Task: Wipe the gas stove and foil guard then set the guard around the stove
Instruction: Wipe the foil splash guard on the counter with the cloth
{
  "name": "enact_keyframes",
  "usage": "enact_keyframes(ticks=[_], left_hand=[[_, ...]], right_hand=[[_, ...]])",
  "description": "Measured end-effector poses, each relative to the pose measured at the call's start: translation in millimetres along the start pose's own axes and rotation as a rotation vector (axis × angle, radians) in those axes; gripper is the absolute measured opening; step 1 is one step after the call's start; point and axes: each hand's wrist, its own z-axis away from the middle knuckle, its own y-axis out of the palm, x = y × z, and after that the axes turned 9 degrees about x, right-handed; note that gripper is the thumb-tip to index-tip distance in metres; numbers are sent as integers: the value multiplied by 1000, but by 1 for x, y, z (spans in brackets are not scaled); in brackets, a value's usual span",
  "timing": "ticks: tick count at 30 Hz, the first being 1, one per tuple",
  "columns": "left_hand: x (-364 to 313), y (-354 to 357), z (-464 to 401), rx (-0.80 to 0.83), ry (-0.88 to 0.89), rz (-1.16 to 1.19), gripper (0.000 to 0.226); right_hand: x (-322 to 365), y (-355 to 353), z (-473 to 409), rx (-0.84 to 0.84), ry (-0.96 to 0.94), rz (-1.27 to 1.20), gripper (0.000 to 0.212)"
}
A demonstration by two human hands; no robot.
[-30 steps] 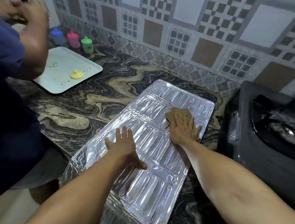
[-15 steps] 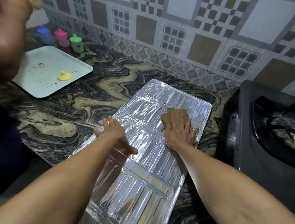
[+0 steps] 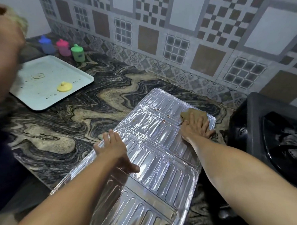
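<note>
While the foil guard point(image 3: 152, 156) lies flat on the marbled countertop point(image 3: 79, 126), folded out lengthwise and overhanging the near edge, the wiping step is judged to be in hand. A brown cloth point(image 3: 192, 115) is pressed onto the guard's far right corner by the right hand point(image 3: 195, 129), whose fingers are laid flat and close together over it. The guard is steadied by the left hand point(image 3: 114, 149), spread palm-down on its left edge, thumb out across the ribbed panel. Brown specks are seen along the fold just left of the cloth, so the next stroke is judged to call for a sweep leftward over that crease, with light pressure so that the thin foil is not dented. The gas stove point(image 3: 266, 132) stands just beside the guard's right edge, apart from both hands; no guard is set around it yet.
</note>
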Motion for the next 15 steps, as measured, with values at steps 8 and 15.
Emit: enact_keyframes(ticks=[8, 15], left_hand=[[6, 5, 7, -95, 45, 102, 165], [5, -1, 11, -34, 29, 26, 165]], right_hand=[[3, 3, 6, 2, 1, -24, 58], [-5, 0, 9, 138, -12, -19, 59]])
